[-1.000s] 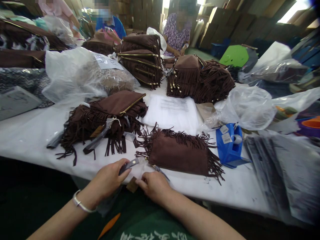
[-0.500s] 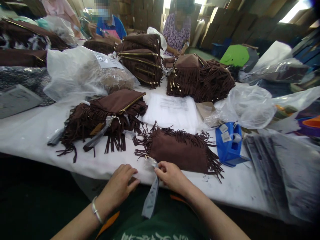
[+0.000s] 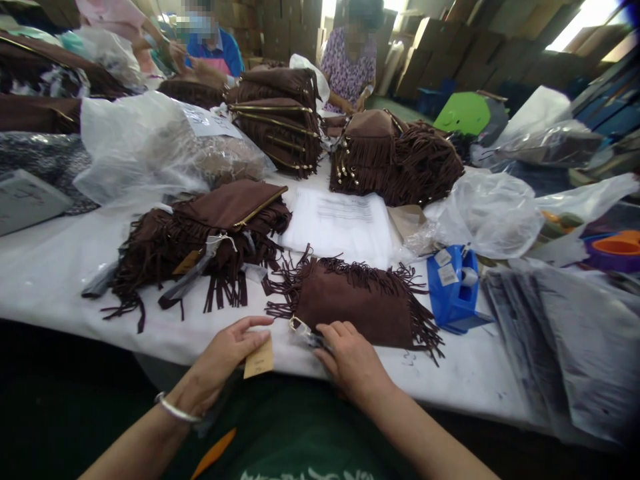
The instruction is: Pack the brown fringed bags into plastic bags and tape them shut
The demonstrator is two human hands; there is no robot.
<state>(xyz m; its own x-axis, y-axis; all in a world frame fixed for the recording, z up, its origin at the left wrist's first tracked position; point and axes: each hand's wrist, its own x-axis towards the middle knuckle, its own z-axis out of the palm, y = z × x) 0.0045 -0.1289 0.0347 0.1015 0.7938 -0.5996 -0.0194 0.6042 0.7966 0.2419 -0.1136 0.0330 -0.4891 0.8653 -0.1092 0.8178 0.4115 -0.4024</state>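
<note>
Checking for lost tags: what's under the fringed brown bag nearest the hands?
Only white table cover shows around the fringed bag; its far fringe overlaps white printed sheets. Whatever lies beneath its body is covered. The left hand holds a tan tag near it.

You have two hands in view, your left hand (image 3: 225, 353) and your right hand (image 3: 353, 360), and one bracelet (image 3: 173, 408). You hold one tan tag (image 3: 259, 363) and one wrapped clasp (image 3: 303, 330). One fringed bag (image 3: 360, 307) lies singly. Three heaps of them, left heap (image 3: 200, 247), middle heap (image 3: 280, 127) and right heap (image 3: 400, 160), are too tangled to count. There is one tape dispenser (image 3: 453, 293). Three other people are beyond: pink top (image 3: 115, 13), blue top (image 3: 225, 50), patterned top (image 3: 350, 67).
</note>
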